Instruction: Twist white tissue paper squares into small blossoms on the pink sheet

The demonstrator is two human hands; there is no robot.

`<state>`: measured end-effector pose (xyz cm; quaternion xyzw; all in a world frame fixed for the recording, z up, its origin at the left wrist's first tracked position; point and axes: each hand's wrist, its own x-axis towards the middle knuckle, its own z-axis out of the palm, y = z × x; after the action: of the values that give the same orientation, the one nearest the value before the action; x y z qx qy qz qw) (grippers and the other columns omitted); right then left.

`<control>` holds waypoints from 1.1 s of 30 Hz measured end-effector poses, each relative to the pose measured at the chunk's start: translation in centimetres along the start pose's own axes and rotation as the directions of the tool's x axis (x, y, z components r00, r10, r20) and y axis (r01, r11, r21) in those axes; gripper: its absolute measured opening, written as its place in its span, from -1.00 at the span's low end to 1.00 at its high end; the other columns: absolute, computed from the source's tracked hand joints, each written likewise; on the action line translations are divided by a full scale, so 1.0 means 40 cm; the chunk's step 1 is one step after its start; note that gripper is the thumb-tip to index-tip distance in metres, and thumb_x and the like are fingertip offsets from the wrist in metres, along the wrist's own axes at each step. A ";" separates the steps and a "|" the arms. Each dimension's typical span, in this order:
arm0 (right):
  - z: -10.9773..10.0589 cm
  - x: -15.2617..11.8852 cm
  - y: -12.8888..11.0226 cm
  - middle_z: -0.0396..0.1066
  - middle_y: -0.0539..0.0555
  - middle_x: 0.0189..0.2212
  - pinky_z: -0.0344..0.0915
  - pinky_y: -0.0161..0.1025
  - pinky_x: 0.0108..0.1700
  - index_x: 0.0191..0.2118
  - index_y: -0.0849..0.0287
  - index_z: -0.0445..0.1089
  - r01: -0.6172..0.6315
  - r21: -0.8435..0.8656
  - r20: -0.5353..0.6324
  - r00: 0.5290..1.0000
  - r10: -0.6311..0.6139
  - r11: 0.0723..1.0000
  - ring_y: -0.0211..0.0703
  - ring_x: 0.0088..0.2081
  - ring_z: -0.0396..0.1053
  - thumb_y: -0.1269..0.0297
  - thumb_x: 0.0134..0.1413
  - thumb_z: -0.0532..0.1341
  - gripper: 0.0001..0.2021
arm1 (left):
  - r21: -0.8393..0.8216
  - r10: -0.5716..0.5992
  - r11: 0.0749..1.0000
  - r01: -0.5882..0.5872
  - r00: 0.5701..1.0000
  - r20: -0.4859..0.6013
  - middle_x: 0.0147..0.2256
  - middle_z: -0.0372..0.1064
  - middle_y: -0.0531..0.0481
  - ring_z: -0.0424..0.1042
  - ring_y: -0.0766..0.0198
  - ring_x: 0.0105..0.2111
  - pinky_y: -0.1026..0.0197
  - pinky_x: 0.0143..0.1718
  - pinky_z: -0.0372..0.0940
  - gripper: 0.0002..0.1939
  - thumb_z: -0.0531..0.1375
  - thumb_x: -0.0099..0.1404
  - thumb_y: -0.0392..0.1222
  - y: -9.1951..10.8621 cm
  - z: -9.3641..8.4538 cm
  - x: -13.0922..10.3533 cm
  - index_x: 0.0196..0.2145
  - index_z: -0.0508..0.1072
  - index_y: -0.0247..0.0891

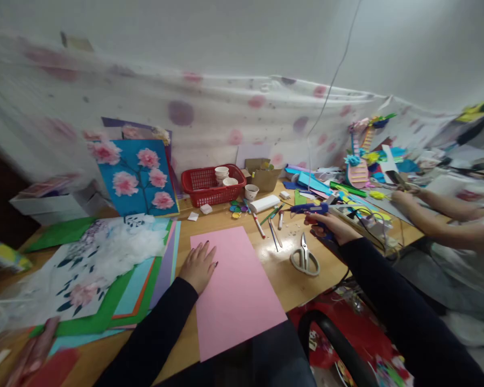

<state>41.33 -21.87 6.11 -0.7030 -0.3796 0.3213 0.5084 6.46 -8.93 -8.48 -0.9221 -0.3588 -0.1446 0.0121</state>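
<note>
A pink sheet of paper [236,293] lies on the wooden table, its near end reaching past the front edge. My left hand [199,266] rests flat on the sheet's left side, fingers spread. To the right, my right hand [331,228] is wrapped round a blue glue gun [311,208], whose nozzle points left above the table. Below the gun are scissors [304,259] with pale handles. Between the sheet and the gun lie a red-and-white marker [259,226], thin brushes and small pale bits.
A red basket [213,185] with paper cups stands at the back. A blue flower picture [139,177] leans on the left, behind stacked coloured papers [123,293]. At right are a power strip [357,224] and another person's hands [405,196].
</note>
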 end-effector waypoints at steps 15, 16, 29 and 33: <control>0.191 0.006 -0.234 0.18 -0.09 -0.68 0.03 -0.44 -0.75 -0.42 0.12 0.29 0.411 0.197 -0.007 0.908 -0.418 0.890 -0.39 -0.70 0.08 0.01 -0.04 0.28 -0.71 | -0.016 -0.350 0.936 0.350 0.937 0.001 0.17 0.16 -0.30 0.00 -0.19 0.20 -0.36 0.14 -0.24 -0.35 0.09 0.16 0.18 -0.103 -0.057 0.004 0.10 0.32 -0.28; 0.208 0.007 -0.240 0.19 -0.08 -0.69 0.04 -0.43 -0.74 -0.43 0.14 0.31 0.419 0.125 0.032 0.904 -0.426 0.899 -0.38 -0.71 0.11 0.00 -0.04 0.28 -0.70 | -0.004 -0.363 0.932 0.363 0.931 0.034 0.19 0.12 -0.32 -0.04 -0.21 0.22 -0.37 0.15 -0.28 -0.27 0.10 0.12 0.25 -0.107 -0.055 0.001 0.12 0.29 -0.30; 0.353 0.031 -0.191 0.28 -0.03 -0.64 -0.03 -0.44 -0.76 -0.52 0.21 0.27 0.172 -0.091 0.432 0.894 -0.117 0.981 -0.45 -0.72 0.03 -0.08 -0.10 0.25 -0.60 | 0.029 -0.370 0.929 0.369 0.918 0.141 0.25 0.00 -0.28 -0.11 -0.13 0.26 -0.31 0.18 -0.36 -0.24 0.05 0.13 0.31 -0.099 -0.064 0.000 0.18 0.21 -0.14; 0.374 0.038 -0.198 0.20 -0.08 -0.74 -0.03 -0.44 -0.76 -0.52 0.22 0.30 0.191 -0.181 0.462 0.882 -0.088 0.965 -0.45 -0.75 0.02 -0.02 -0.07 0.25 -0.64 | 0.027 -0.370 0.929 0.369 0.920 0.130 0.24 0.01 -0.29 -0.09 -0.12 0.25 -0.31 0.17 -0.35 -0.26 0.06 0.13 0.30 -0.096 -0.065 0.000 0.18 0.22 -0.12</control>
<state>27.94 -11.97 9.49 -0.6323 -0.5701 0.3933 0.3470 3.25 -6.40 -6.32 -0.8454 -0.5263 -0.0823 -0.0385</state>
